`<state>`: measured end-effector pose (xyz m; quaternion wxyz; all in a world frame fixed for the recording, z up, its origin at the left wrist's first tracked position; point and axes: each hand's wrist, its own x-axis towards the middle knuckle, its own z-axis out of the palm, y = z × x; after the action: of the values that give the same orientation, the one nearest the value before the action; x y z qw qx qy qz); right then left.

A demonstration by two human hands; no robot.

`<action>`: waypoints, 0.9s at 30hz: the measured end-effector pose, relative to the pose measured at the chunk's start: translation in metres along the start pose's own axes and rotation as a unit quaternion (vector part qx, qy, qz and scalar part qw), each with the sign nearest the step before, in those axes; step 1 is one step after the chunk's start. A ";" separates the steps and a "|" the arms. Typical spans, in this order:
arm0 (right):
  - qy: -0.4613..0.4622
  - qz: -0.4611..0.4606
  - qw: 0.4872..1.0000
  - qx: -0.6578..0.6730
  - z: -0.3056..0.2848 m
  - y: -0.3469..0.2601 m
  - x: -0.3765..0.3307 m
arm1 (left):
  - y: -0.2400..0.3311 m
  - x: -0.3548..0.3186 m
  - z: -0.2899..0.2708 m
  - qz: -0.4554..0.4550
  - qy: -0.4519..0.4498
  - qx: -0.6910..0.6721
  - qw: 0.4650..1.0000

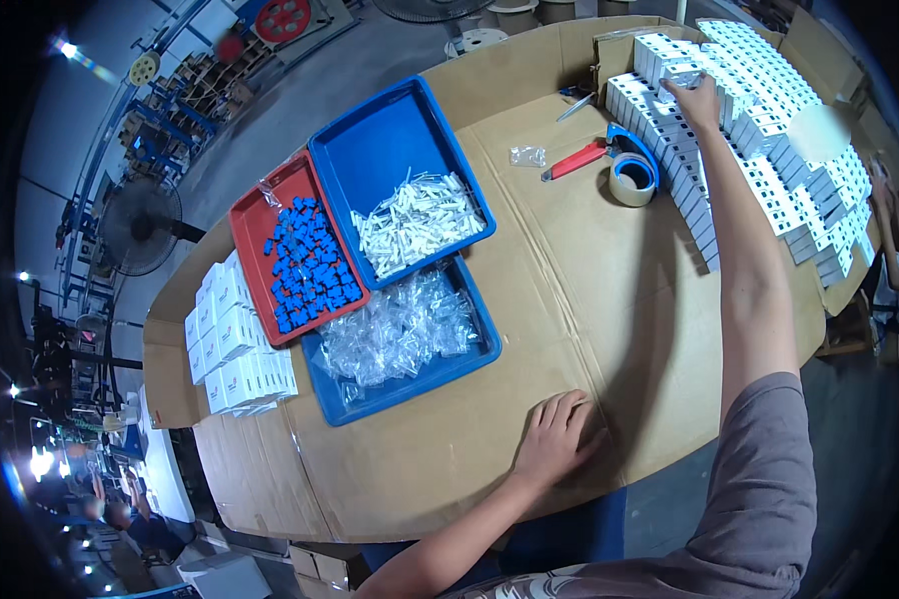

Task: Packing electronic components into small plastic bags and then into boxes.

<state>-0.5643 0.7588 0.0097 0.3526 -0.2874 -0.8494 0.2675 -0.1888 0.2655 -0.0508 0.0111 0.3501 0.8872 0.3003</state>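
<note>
My right hand (702, 104) reaches to the far right, its fingers closed on a small white box (682, 74) at the back of the stacked rows. Many similar white boxes (759, 185) with dark square marks stand packed together around it. My left hand (554, 436) lies on the cardboard surface (469, 439) near the front edge, fingers stretched out and holding nothing. Between the hands and the box rows sit a roll of tape (631, 182) and a red-handled tape dispenser (576, 160) with a blue part.
Left of centre, a blue tray (385, 120) contains white plastic pieces (420, 222). Beside it, a red tray (253, 225) holds small blue parts (315, 265). A lower blue tray (370, 404) carries clear plastic bags (400, 329). White cartons (232, 339) are stacked at far left; a pen (575, 107) lies at the back.
</note>
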 end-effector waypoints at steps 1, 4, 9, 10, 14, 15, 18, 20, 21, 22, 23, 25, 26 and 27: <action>0.014 0.017 1.000 0.000 0.002 0.001 0.003 | 0.001 0.002 0.001 0.000 -0.001 -0.007 1.000; 0.015 -0.009 1.000 -0.011 0.009 -0.014 0.004 | -0.002 0.001 -0.002 -0.005 0.000 0.002 1.000; 0.008 -0.005 0.998 -0.056 0.008 -0.021 0.007 | -0.002 0.003 -0.001 -0.003 -0.008 0.006 1.000; 0.021 -0.006 0.998 -0.052 0.009 -0.021 0.008 | -0.002 0.004 -0.001 -0.003 -0.013 0.006 1.000; 0.069 -0.010 0.997 -0.031 0.011 -0.021 -0.002 | -0.002 0.003 0.000 -0.002 -0.016 0.006 1.000; 0.068 -0.008 0.997 -0.031 0.013 -0.025 -0.005 | -0.003 0.003 0.000 -0.005 -0.015 0.007 1.000; 0.048 -0.031 0.997 -0.049 0.013 -0.019 -0.002 | -0.002 0.004 0.002 -0.003 -0.016 0.003 1.000; 0.045 -0.037 0.997 -0.052 0.016 -0.015 0.001 | -0.001 0.005 0.002 0.000 -0.019 0.002 1.000; 0.042 -0.044 0.997 -0.051 0.017 -0.014 0.000 | -0.002 0.005 0.002 -0.003 -0.017 0.002 1.000; 0.047 -0.036 0.998 -0.034 0.017 -0.013 0.001 | -0.002 0.004 0.002 -0.007 -0.016 0.001 1.000; 0.050 -0.036 0.997 -0.036 0.018 -0.011 0.002 | -0.002 0.005 0.003 -0.003 -0.016 -0.001 1.000; 0.041 -0.037 0.998 -0.012 0.020 -0.005 0.001 | -0.003 0.003 0.003 -0.009 -0.021 0.007 1.000; 0.035 -0.042 0.998 -0.016 0.021 -0.003 0.001 | -0.002 0.003 0.003 -0.005 -0.020 0.005 1.000; 0.039 -0.044 0.998 -0.019 0.020 0.000 0.000 | -0.002 0.002 0.003 -0.007 -0.025 0.009 1.000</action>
<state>-0.5799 0.7539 -0.0025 0.3909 -0.2667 -0.8518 0.2247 -0.1908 0.2678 -0.0538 0.0320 0.3513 0.8919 0.2829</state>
